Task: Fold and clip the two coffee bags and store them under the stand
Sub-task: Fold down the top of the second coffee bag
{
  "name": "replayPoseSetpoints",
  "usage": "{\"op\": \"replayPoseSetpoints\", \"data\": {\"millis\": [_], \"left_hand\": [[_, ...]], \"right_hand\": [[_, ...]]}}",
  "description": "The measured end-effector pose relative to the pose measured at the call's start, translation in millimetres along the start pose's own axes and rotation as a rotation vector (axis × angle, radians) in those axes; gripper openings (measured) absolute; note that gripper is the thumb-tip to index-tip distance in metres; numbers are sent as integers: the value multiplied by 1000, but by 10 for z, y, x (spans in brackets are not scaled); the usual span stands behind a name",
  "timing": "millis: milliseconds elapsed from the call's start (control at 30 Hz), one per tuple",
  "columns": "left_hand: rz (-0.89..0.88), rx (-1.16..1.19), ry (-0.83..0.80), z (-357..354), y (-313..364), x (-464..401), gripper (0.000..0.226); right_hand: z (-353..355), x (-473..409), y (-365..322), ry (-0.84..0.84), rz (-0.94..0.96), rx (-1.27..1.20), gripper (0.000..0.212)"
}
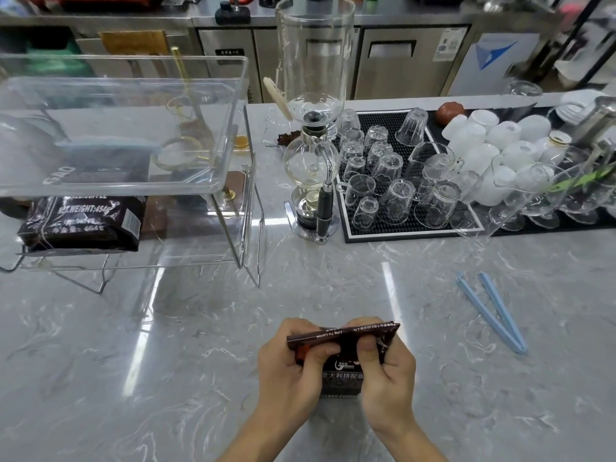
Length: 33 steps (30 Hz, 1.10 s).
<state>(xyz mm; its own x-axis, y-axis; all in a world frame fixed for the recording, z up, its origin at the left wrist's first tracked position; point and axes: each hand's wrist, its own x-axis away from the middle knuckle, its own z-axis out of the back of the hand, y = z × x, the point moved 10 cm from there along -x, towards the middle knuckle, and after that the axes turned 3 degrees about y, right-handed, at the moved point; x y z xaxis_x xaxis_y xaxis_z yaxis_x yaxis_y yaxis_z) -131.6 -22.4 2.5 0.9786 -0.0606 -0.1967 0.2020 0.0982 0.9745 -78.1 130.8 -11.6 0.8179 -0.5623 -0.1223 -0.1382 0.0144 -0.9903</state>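
Both hands are on the second coffee bag (pixel 343 358), near centre of the bench (pixel 200 345), its top strip rolled over; the left hand (pixel 290 368) pinches the left end of the fold, thumb in front, fingers curled behind; the right hand (pixel 386 365) pinches the right end the same way, so each grip is clamped on the bag; wrists come in from the near edge, angled toward each other; the foil looks soft and crinkly, likely springy, so holding both ends of the fold seems wise; the blue clip (pixel 493 311) lies splayed wide to the right, well apart; the first bag (pixel 83 221) already sits under the clear stand (pixel 126 128), far left.
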Motion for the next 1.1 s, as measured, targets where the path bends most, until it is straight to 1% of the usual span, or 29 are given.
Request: {"op": "replayPoseSetpoints", "data": {"millis": [100, 200, 400, 500, 567, 633, 700, 800, 933, 1100], "left_hand": [[11, 21, -10, -16, -6, 3, 12], [-9, 31, -12, 7, 10, 6, 9], [1, 88, -24, 11, 13, 13, 12], [-7, 94, -55, 43, 35, -8, 13], [-48, 85, -68, 65, 119, -46, 16], [-104, 73, -44, 86, 224, -83, 27], [-103, 76, -27, 84, 283, -93, 33], [-126, 75, -41, 71, 350, -73, 28], [-152, 74, -21, 110, 398, -80, 37], [-111, 102, -2, 94, 403, -77, 31]], "right_hand": [[24, 5, -11, 35, -3, -16, 37], [-1, 13, -58, 13, -1, -10, 33], [59, -66, -219, 3, 46, -4, 41], [47, -87, -277, 6, 68, -22, 36], [18, -77, -315, 24, 87, -23, 37], [-12, -67, -331, 45, 99, -8, 37], [-19, -56, -331, 59, 93, -1, 35], [20, -40, -322, 72, 99, 9, 37], [42, -24, -281, 77, 88, 40, 43], [55, -21, -325, 67, 94, 72, 41]]}}
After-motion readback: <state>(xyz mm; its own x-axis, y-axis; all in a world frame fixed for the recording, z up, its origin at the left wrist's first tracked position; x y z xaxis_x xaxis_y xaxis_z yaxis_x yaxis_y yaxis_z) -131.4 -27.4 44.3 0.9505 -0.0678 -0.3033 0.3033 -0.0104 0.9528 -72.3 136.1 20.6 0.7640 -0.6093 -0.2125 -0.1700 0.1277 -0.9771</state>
